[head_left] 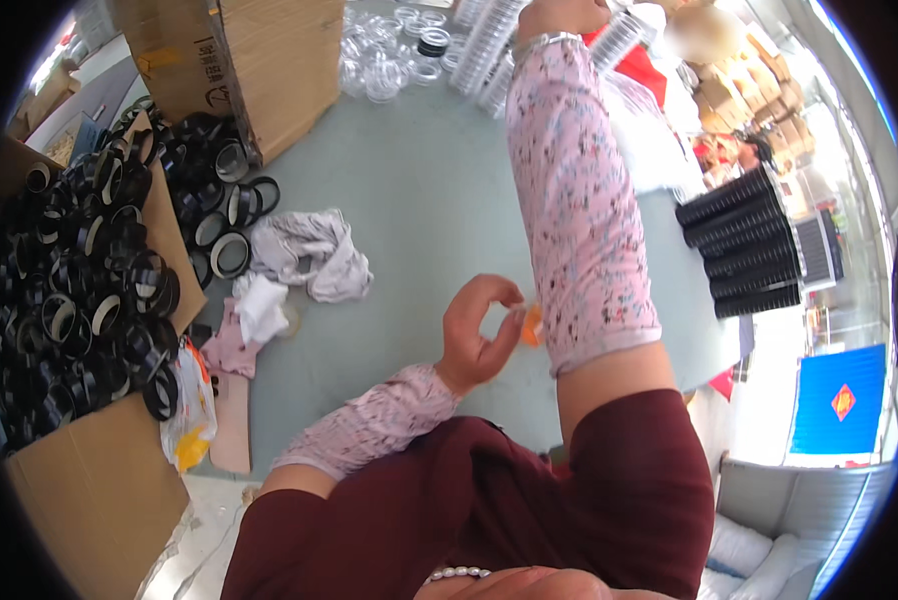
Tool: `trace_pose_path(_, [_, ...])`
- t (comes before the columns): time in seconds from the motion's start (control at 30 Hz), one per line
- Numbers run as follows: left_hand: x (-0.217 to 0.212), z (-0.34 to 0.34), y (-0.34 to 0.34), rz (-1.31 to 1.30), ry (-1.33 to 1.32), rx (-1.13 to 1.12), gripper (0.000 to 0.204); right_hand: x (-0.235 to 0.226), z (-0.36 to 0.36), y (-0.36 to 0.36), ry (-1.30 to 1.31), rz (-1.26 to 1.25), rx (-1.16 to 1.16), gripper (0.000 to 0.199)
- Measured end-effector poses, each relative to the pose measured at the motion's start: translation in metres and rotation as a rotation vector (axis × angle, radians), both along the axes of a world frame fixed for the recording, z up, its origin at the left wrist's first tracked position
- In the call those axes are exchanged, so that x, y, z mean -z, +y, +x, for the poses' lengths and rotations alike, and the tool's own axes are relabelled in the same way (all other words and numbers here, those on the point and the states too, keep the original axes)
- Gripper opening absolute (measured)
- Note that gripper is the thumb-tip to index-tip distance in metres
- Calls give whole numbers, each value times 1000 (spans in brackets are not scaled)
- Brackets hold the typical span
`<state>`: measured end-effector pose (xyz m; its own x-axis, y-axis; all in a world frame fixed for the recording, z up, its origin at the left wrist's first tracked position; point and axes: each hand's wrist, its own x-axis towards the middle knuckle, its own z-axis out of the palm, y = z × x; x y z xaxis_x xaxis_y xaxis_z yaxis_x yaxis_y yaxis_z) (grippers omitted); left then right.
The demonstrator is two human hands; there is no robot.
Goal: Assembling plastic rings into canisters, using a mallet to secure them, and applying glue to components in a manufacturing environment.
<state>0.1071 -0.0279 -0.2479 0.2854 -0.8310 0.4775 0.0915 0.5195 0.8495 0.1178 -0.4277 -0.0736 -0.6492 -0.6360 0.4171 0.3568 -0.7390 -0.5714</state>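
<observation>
My left hand (477, 335) hovers over the grey-green table (424, 190) close to my body, thumb and forefinger curled into a ring. Its fingertips pinch a small orange piece (532, 325), half hidden behind my right sleeve. My right arm, in a pink flowered sleeve, stretches far across the table. My right hand (561, 14) is at the top edge among tall stacks of clear plastic rings (484, 45). The frame cuts off its fingers, so its grip is not visible.
A heap of black rings (89, 270) lies on flattened cardboard at the left, beside a brown cardboard box (269, 70). Crumpled cloths (309, 255) lie mid-table. Loose clear rings (384, 70) sit far back. Rows of stacked black rings (744, 240) lie at right. Another person (704, 35) sits opposite.
</observation>
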Motion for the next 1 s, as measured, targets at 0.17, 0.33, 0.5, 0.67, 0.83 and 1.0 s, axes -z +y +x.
trace_pose_path(0.17, [-76, -4, 86, -169, -80, 173, 26, 17, -55, 38, -19, 355, 46, 41])
trace_pose_path(0.33, [-100, -9, 133, -188, -179, 271, 27, 24, -93, 66, -113, 579, 441, 21])
trace_pose_path(0.5, [-105, -18, 173, 31, 93, 732, 14, 23, -95, 152, 160, 495, 374, 20])
trace_pose_path(0.67, [-125, -21, 202, 159, 4, 986, 15, 40, -123, 181, 490, 390, 518, 12])
trace_pose_path(0.83, [-142, -46, 194, -667, -856, -91, 19, 92, -130, 226, 1306, 193, 572, 10])
trace_pose_path(1.0, [-188, -122, 188, -875, -966, 25, 21, 174, -142, 251, 1764, -169, 455, 14])
